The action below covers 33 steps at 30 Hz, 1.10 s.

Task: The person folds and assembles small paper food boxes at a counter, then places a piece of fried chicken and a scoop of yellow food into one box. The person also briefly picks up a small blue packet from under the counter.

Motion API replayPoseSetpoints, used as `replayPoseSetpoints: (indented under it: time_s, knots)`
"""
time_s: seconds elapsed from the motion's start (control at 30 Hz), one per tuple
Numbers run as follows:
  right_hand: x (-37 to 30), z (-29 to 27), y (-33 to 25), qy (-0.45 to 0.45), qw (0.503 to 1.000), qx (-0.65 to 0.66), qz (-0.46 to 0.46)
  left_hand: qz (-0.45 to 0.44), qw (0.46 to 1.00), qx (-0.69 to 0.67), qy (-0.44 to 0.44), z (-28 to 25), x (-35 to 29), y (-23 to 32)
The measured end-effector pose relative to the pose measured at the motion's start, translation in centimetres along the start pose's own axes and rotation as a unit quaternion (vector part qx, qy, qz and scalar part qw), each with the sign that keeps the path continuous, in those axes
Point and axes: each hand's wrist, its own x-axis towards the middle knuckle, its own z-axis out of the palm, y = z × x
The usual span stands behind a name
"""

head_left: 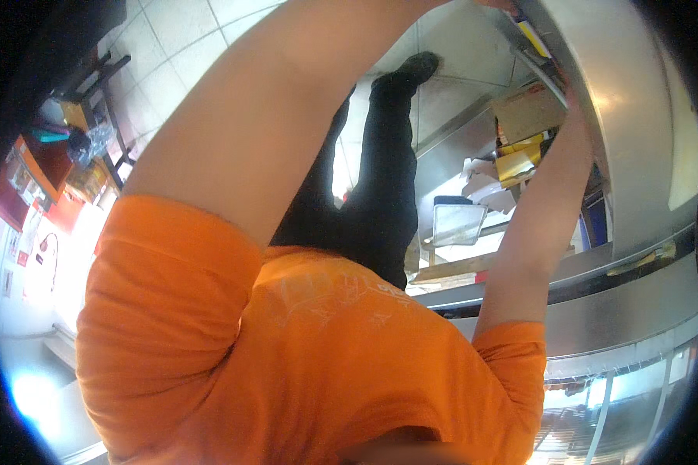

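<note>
My view looks down over my own orange shirt [310, 341]. My left forearm [287, 116] stretches up to the top edge, where only a sliver of my left hand [495, 4] shows beside the steel counter [636, 116]. My right hand [578, 105] reaches to the counter's rim, just above a cardboard box [529, 110] on the shelf below. Its fingers are hidden against the metal. Whether either hand holds anything cannot be made out.
Yellow packets [520, 159], white papers [481, 186] and a clear square container [457, 223] crowd the lower shelf. Black trousers [384, 178] and a black shoe [419, 66] stand on the tiled floor [178, 46]. Dark furniture with red items [46, 163] is at left.
</note>
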Motion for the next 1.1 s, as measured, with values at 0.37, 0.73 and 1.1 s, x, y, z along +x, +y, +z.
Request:
replayPoseSetpoints:
  time_s: [0.37,0.73,1.1]
  knots:
    - [-19.8,-7.1,7.7,0.068,0.962,-0.262,-0.039,-0.031,0.992,-0.115,0.031,-3.4,-5.7,0.8]
    - [-47.8,5.3,-0.2,-0.105,0.931,-0.35,0.017,-0.461,0.558,-0.605,-0.331,-29.1,-24.8,6.2]
    - [-56.3,10.2,-8.0,-0.388,0.762,-0.344,-0.387,-0.365,0.585,-0.673,-0.269,-41.0,-18.1,4.0]
